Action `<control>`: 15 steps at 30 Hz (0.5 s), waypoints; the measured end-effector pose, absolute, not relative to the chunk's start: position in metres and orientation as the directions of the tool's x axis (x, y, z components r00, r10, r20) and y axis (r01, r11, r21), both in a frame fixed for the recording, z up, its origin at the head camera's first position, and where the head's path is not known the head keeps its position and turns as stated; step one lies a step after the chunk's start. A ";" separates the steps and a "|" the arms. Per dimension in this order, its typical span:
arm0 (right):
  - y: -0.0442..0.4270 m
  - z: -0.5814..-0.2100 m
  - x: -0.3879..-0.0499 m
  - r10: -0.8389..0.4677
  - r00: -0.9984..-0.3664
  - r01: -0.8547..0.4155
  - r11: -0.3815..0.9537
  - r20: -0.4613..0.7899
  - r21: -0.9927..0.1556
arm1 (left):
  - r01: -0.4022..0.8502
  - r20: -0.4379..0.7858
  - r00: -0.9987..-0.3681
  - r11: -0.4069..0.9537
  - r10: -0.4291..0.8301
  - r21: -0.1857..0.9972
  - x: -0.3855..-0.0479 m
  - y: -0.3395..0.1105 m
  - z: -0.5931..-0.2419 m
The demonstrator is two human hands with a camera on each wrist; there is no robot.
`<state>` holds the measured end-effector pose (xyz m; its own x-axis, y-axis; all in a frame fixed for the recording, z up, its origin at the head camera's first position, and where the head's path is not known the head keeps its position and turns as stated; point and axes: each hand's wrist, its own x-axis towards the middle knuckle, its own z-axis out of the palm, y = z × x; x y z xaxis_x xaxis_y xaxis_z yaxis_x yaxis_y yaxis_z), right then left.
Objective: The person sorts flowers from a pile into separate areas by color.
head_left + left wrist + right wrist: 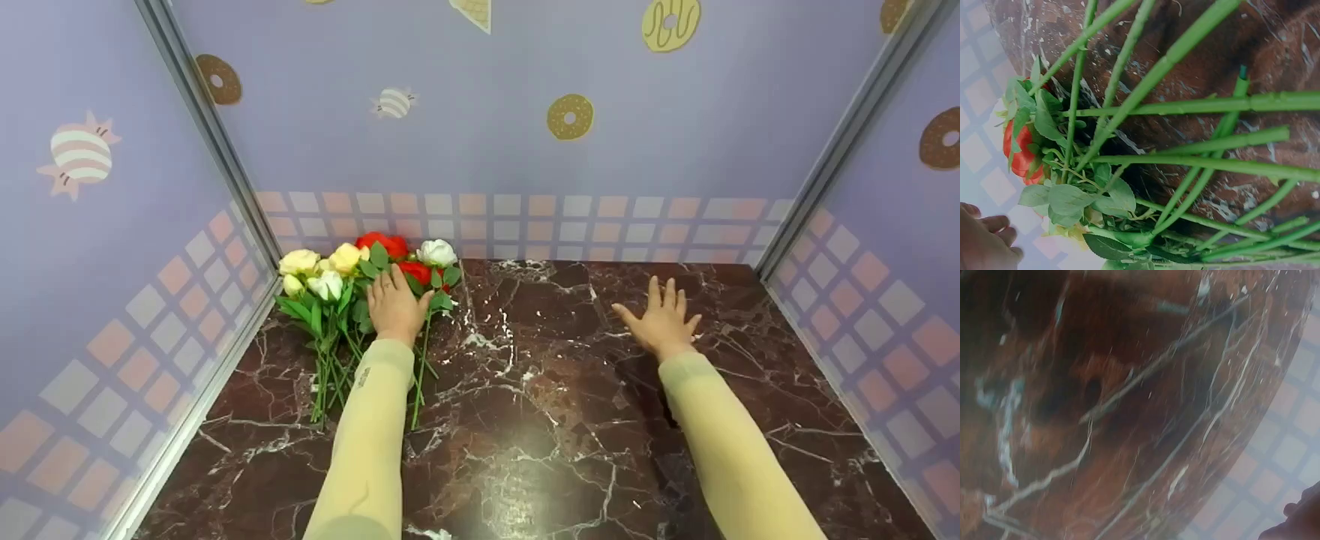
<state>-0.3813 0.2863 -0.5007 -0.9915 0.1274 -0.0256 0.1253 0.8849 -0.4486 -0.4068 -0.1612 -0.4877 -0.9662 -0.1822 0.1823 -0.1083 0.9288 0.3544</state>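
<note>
In the head view, 3 lilac walls [517,161] enclose a dark red marbled tabletop [540,427], which bears loose flowers [328,285] under and to the left of the left hand's fingers. The left hand [397,306] has its fingers straight and gripping nothing; whether they touch the leaves [379,256] cannot be told. The flowers lie with their blooms toward the back wall, level with or past those fingertips, and their stems [322,375] run back toward the person, long axes roughly in line with the forearm, some slanting across others. Pale yellow blooms [300,262] sit left of the fingers, red blooms [381,244] just beyond them, 1 white bloom [437,253] to their right and 1 to their left. The right hand [664,321] is spread wide and holds nothing, well apart from the flowers.

In the left wrist view, the fingers show at the lower left corner; the slim, jointed green stems cross and fan out to their right.

In the right wrist view, dark, blurred fingers at the lower right corner show too little to tell their state.
</note>
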 end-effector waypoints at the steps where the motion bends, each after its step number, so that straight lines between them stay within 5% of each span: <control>1: 0.284 -0.502 -0.382 0.128 -0.991 0.128 0.880 -0.033 -0.457 | -0.108 0.194 -0.962 0.924 -0.190 0.367 -0.406 -0.160 -0.487; 6: 0.265 -0.505 -0.383 0.128 -0.990 0.137 0.837 -0.054 -0.529 | -0.119 0.189 -0.960 0.912 -0.206 0.392 -0.403 -0.154 -0.483; 15: 0.218 -0.514 -0.385 0.108 -0.994 0.085 0.617 -0.023 -0.782 | -0.208 -0.018 -0.973 0.849 -0.228 0.486 -0.395 -0.148 -0.484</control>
